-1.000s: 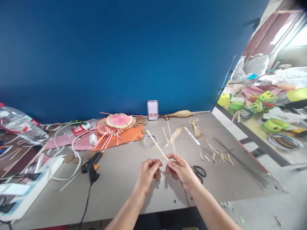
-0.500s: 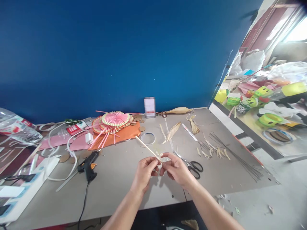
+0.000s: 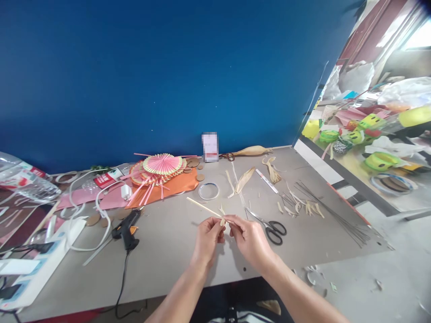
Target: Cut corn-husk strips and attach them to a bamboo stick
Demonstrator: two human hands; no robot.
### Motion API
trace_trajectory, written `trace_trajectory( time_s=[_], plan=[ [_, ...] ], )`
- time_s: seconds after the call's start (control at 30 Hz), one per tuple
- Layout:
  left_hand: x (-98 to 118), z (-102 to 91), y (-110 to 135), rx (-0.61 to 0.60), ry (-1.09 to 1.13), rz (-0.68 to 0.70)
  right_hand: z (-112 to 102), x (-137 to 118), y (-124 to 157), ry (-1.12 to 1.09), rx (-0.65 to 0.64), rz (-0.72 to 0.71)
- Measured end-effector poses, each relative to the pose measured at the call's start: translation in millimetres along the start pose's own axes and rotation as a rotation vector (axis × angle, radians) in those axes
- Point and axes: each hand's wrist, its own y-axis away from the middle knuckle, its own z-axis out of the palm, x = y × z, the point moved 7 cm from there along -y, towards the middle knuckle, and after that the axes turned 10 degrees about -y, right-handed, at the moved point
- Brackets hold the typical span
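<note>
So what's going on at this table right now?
Someone is working with both bare hands just above the grey table. The right hand pinches one end of a thin pale stick, and the left hand is close beside it. A small pale piece shows between their fingertips; which hand grips it is hard to tell. Black-handled scissors lie right of the hands, and a glue gun lies to the left.

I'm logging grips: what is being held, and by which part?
A thin pale stick, by its near end, in the right hand. The left hand seems to pinch a small pale strip.
</note>
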Motion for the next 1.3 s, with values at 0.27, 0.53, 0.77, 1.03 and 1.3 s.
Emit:
trace_trajectory(
  time_s=[0.27,0.53,0.77,1.03,1.3],
  plan=[
    [-6,-1.6,7,0.090,-0.008,-0.050,-24,2,-15,0.321,0.089,-0.055],
    [-23,-0.4,13,-0.033,0.228,-0.199,-48,36,-28,-0.457,0.173,0.268],
    [-17,22.4,16,-0.381,0.408,-0.421,20,28,-5,-0.977,-0.318,0.573],
    [-17,22.7,12,-0.385,0.266,-0.382,19,31,-12,-0.975,-0.220,0.551],
    [2,12.3,4,-0.168,-0.043,-0.015,17,48,-13,-0.997,-0.084,0.557]
  ],
)
